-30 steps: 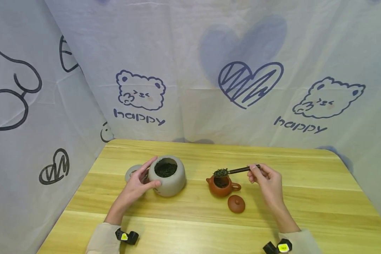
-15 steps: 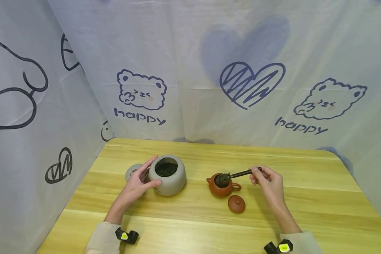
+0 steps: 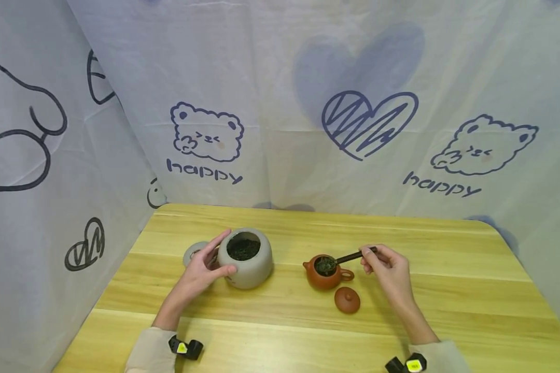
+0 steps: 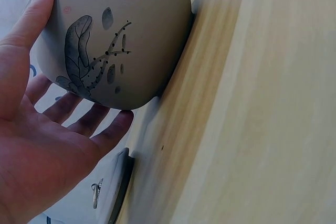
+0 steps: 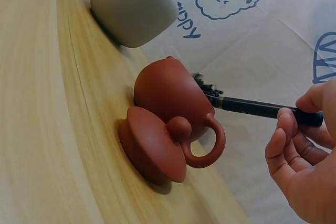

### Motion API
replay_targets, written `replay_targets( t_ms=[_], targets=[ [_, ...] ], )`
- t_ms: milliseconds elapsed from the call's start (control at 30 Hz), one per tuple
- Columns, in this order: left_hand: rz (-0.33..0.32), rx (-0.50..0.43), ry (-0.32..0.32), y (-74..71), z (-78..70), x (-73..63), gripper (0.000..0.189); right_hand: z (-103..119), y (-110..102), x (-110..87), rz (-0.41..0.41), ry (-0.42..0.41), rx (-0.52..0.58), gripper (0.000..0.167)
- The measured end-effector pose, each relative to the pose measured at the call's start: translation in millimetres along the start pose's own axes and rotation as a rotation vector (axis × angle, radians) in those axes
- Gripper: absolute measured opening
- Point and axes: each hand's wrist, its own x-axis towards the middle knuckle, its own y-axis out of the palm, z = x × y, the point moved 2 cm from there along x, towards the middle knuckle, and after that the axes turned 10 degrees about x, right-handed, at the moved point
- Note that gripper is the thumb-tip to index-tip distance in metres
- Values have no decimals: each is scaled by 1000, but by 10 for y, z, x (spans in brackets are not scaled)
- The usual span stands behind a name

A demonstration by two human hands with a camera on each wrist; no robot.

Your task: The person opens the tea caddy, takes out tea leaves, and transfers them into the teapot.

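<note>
My left hand (image 3: pixel 204 268) grips a round grey jar (image 3: pixel 252 269) of dark tea leaves, thumb on its front and fingers behind it. In the left wrist view the thumb lies along the leaf-painted jar (image 4: pixel 121 30) and my left hand (image 4: pixel 37 145) cups it. My right hand (image 3: pixel 378 261) pinches the handle of a dark tea scoop (image 3: pixel 350 257). Its tip rests in the open mouth of a small brown teapot (image 3: pixel 324 278), which holds tea leaves. In the right wrist view the scoop (image 5: pixel 257 108) reaches the teapot (image 5: pixel 168 95) rim from my right hand (image 5: pixel 302 166).
The teapot lid (image 3: pixel 347 299) lies on the wooden table (image 3: pixel 448 290) just in front of the pot, leaning against it in the right wrist view (image 5: pixel 152 148). The jar's lid (image 3: pixel 192 254) lies behind my left hand. Printed cloth walls close in the back and left.
The scoop, heaped with leaves above the teapot a second ago, has dropped into the pot's mouth and the leaves now lie inside. My left hand and the jar have stayed put.
</note>
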Motion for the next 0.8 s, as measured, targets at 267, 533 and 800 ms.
replay_targets(
  t_ms=[267, 533, 800],
  targets=[
    [2, 0, 2, 1, 5, 6, 86, 3, -6, 1, 75, -70, -66, 23],
    [2, -1, 10, 2, 13, 5, 86, 31, 0, -19, 171, -228, -145, 15],
    [5, -3, 11, 12, 27, 5, 85, 63, -4, -24, 159, -253, -130, 15]
  ],
)
